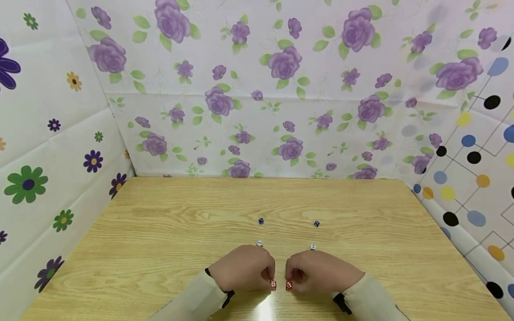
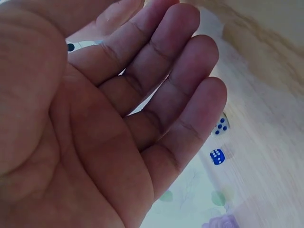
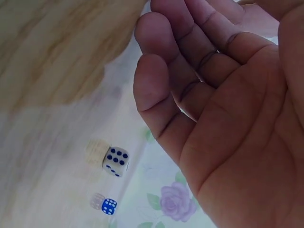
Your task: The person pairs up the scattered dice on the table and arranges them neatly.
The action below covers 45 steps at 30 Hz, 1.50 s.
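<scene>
My left hand pinches a red die with white pips at the near middle of the table. Just to its right, my right hand pinches a second red die, a small gap between the two dice. Beyond the left hand sits a white die, partly covered by that hand. Another white die lies just past the right hand. In the left wrist view the palm and fingers hide the red die. The right wrist view likewise shows the palm and fingers but no red die.
Two dark blue dice, one on the left and one on the right, rest farther back on the wooden table. A flowered cloth hangs behind the table, with patterned cloths along both sides.
</scene>
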### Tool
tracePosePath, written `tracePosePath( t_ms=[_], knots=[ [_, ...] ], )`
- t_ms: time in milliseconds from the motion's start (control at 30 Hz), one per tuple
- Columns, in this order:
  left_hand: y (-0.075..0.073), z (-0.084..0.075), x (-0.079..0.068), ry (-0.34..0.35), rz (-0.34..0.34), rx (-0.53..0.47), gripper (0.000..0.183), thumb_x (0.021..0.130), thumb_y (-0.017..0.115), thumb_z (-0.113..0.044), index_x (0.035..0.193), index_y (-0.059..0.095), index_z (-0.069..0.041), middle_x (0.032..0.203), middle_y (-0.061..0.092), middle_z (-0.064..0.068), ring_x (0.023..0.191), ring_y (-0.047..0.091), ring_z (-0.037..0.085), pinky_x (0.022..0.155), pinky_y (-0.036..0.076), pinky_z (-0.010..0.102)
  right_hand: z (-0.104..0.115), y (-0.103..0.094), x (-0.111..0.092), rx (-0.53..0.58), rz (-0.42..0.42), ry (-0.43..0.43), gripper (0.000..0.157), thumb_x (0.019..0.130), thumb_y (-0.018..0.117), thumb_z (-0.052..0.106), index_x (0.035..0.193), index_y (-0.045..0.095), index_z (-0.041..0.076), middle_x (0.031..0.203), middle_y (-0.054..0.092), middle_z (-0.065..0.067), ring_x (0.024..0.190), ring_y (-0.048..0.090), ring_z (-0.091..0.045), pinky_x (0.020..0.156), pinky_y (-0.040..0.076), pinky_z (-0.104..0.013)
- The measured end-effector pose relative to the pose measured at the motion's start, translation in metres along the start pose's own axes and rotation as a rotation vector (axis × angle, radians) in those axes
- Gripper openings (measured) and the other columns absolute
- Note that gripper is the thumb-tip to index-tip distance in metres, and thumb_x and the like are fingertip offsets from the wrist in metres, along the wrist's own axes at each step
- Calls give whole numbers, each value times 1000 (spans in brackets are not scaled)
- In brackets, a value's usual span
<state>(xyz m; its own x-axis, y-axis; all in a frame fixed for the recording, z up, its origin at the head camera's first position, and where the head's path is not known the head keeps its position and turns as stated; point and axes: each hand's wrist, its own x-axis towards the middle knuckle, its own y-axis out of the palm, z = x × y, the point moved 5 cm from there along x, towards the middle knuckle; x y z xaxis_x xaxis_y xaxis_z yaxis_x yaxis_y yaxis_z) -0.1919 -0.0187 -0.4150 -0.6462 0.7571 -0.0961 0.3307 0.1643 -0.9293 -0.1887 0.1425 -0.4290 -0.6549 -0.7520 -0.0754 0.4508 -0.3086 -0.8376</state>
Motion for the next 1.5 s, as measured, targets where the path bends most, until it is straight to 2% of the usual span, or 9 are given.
tracePosePath(
  t_ms=[167,433,700,1067,1200,1500],
  knots=[
    [0,-6,0,28,8,32,12,83,85,-22,78,76,-27,72,60,-23,67,53,-9,65,45,13,1,3,2,-3,18,-7,18,89,77,8,87,70,25,82,59,22,69,51,4,66,47,-17],
    [3,-12,1,38,27,9,10,86,84,-23,80,77,-28,73,62,-25,69,54,-10,66,45,11,9,5,4,-9,28,-55,16,91,78,9,90,73,24,86,63,22,72,54,4,68,48,-16],
    [2,-8,0,20,12,3,14,82,86,-25,76,74,-29,71,60,-25,67,54,-10,65,45,11,6,4,2,14,21,-28,16,88,78,8,87,72,23,83,62,21,69,54,2,65,48,-16],
    [4,-8,1,18,22,15,15,85,85,-27,75,74,-30,70,59,-26,66,53,-10,64,45,11,6,5,2,6,24,-75,14,92,79,12,88,72,23,83,60,24,70,52,7,65,48,-15],
    [4,-8,1,37,9,27,16,86,84,-25,74,74,-30,68,58,-27,64,52,-11,63,44,10,9,5,3,0,23,-84,12,92,79,13,90,73,23,86,62,23,72,53,6,67,49,-15],
    [5,-8,1,27,21,14,16,84,85,-27,75,73,-30,70,59,-26,66,53,-10,64,45,11,9,6,2,-9,11,-84,12,92,79,14,89,73,24,83,61,24,70,52,6,66,48,-13]
  ],
)
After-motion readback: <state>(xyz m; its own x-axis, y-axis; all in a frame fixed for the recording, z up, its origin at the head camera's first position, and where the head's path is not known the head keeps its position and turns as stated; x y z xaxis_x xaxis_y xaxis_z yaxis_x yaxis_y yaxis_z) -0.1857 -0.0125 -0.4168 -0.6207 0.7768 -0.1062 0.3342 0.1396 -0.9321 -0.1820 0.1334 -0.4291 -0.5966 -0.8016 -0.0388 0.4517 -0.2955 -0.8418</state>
